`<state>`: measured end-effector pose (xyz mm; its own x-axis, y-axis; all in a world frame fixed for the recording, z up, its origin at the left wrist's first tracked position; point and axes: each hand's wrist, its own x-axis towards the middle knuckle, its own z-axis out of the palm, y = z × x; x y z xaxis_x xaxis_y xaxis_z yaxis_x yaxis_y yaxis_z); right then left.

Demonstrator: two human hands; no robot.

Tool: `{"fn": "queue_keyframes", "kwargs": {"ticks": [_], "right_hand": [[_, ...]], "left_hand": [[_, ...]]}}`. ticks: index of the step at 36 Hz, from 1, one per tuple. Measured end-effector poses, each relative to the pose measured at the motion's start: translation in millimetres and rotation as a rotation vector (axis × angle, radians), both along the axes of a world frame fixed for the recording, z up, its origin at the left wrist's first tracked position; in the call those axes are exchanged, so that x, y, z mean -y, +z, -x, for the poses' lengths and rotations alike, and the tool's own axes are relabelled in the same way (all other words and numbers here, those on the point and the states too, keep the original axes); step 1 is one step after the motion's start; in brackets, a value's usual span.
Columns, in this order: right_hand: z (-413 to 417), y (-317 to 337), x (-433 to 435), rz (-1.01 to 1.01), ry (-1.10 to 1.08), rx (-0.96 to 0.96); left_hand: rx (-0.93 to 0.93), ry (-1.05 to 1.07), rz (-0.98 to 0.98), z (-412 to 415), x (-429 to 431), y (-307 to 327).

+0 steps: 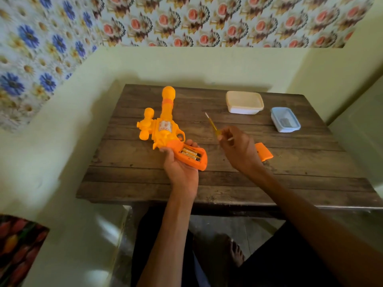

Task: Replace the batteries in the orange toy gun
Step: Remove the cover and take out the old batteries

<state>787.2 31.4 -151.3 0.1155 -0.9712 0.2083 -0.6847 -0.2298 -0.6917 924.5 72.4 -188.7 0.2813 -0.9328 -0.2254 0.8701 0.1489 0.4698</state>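
The orange toy gun (163, 125) lies over the left part of the wooden table (207, 183), barrel pointing away from me. My left hand (180, 164) grips its darker orange handle from below. The battery compartment (190, 154) in the handle is uncovered, and batteries show inside it. My right hand (238, 150) holds a thin yellow-handled screwdriver (212, 125) with the tip pointing up and away, to the right of the gun. The orange battery cover (264, 154) lies on the table just behind my right hand, partly hidden by it.
A cream lidded plastic box (244, 102) stands at the back of the table. A small blue-rimmed clear box (286, 120) sits to its right. Pale walls close in on the left, back and right of the table.
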Motion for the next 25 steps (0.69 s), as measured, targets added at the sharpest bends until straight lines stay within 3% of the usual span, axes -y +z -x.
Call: {"fn": "queue_keyframes", "kwargs": {"ticks": [5, 15, 25], "right_hand": [[-9, 20, -6, 0.1, 0.135, 0.062], [-20, 39, -4, -0.034, 0.149, 0.435], [-42, 36, 5, 0.16, 0.107, 0.358]], "left_hand": [[-0.005, -0.018, 0.025, -2, 0, 1], [0.026, -0.021, -0.008, -12, -1, 1], [0.078, 0.034, 0.008, -18, -2, 2]]}}
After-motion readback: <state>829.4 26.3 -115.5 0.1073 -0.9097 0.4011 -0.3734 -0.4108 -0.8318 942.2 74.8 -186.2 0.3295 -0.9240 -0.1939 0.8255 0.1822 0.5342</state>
